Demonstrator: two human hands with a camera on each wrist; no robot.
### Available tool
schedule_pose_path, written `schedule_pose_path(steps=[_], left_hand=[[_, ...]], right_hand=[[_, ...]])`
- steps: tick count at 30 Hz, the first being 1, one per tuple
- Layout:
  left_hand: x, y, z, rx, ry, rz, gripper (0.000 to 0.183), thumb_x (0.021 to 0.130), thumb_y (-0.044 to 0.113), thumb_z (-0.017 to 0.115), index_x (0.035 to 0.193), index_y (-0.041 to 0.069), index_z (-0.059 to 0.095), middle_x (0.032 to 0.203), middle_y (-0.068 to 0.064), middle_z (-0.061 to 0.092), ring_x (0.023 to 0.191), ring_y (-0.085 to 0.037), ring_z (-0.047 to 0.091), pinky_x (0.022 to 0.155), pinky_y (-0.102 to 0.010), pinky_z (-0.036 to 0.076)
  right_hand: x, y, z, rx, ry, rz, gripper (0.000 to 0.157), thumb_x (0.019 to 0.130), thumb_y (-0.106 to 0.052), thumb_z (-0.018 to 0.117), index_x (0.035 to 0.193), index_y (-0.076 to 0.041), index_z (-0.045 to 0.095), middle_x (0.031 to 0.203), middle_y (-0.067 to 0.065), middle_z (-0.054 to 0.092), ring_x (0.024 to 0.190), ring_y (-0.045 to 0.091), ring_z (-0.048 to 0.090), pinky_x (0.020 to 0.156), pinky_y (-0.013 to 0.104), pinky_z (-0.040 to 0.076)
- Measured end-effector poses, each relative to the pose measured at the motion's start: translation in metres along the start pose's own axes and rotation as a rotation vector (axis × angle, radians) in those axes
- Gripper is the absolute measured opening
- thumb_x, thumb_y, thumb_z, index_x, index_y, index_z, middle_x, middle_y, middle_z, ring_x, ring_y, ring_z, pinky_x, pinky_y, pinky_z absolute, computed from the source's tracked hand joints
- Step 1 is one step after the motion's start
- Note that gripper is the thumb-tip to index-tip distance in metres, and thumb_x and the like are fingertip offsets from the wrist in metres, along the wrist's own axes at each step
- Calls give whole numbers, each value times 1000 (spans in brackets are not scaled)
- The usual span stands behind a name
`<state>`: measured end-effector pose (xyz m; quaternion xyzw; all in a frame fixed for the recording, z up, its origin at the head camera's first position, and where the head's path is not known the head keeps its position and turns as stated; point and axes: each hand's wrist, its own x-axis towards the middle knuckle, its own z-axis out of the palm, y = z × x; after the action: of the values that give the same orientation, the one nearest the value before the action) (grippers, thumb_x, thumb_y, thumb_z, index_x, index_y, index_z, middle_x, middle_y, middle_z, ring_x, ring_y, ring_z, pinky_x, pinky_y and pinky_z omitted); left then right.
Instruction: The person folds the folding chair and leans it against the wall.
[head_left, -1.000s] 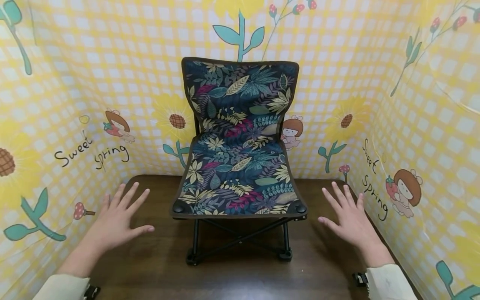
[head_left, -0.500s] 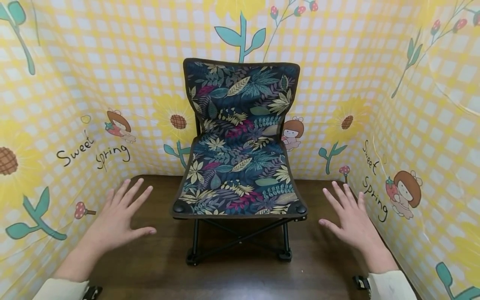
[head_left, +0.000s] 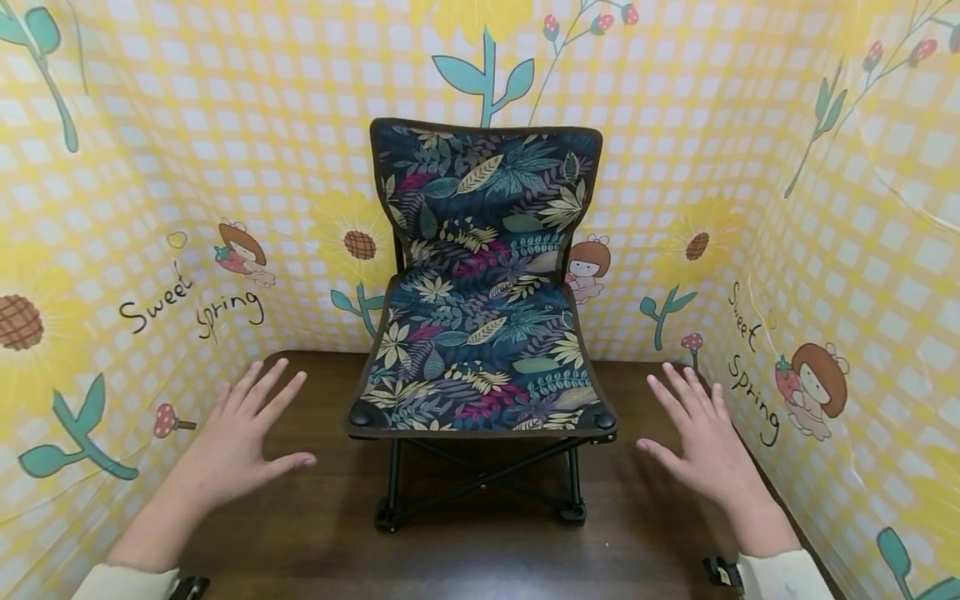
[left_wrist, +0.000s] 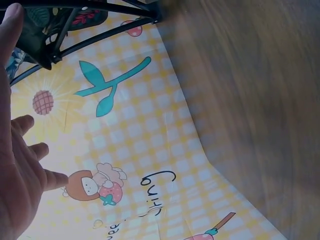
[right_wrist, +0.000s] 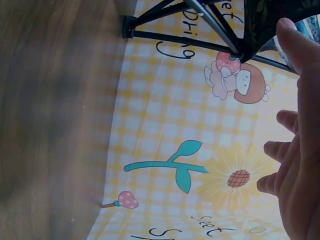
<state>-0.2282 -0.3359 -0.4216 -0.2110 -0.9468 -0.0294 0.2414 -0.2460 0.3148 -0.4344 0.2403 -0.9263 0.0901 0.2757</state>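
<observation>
A small folding chair [head_left: 480, 333] stands unfolded in the middle of the head view, its dark fabric printed with leaves, its thin black legs crossed in front. To its left, apart from it, my left hand [head_left: 232, 446] is held with fingers spread and nothing in it. My right hand [head_left: 705, 446] is spread the same way on the chair's right side, also without contact. In the left wrist view the chair's black frame [left_wrist: 100, 37] shows beyond my left thumb. The right wrist view shows the leg frame [right_wrist: 180, 41] near my right thumb.
The chair stands on a dark brown wooden surface [head_left: 480, 554]. Yellow checked cloth [head_left: 300, 125] with flowers and cartoon figures encloses the back and both sides, close beyond each hand. Dark bands sit at both sleeve cuffs [head_left: 783, 577].
The view has shifted very slightly, so the chair and cloth sit a little lower and further right. Both hands stay spread beside the chair, with almost no movement.
</observation>
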Motion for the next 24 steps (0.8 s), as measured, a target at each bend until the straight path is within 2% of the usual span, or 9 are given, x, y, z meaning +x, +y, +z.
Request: schedule_pose_path(steps=[7, 14, 21, 24], left_hand=[[1, 4, -3, -45, 52, 31, 111, 66, 68, 74, 155, 25, 22, 162, -6, 11, 149, -34, 4, 117, -58, -6], [7, 15, -8, -208, 134, 144, 105, 68, 53, 80, 152, 15, 31, 159, -12, 20, 147, -39, 12, 118, -58, 7], [7, 24, -11, -261, 206, 232, 95, 70, 52, 78, 146, 10, 42, 156, -17, 27, 145, -39, 18, 121, -48, 8], [8, 29, -12, -296, 253, 272, 87, 74, 54, 75, 142, 7, 48, 153, -19, 32, 144, -41, 22, 122, -45, 9]], right_hand=[[2, -10, -5, 18, 51, -63, 89, 78, -46, 74, 152, -21, 32, 160, 7, 20, 148, 35, 13, 117, 61, 3], [3, -18, -9, 48, 84, -92, 84, 80, -49, 70, 151, -21, 34, 159, 6, 24, 147, 34, 17, 119, 58, 6], [6, -29, -12, 97, 191, -180, 74, 89, -60, 55, 145, -13, 44, 153, 12, 36, 143, 35, 27, 119, 54, 12], [7, -34, -13, 123, 220, -209, 72, 90, -60, 54, 143, -11, 47, 150, 14, 41, 142, 35, 30, 120, 52, 13]])
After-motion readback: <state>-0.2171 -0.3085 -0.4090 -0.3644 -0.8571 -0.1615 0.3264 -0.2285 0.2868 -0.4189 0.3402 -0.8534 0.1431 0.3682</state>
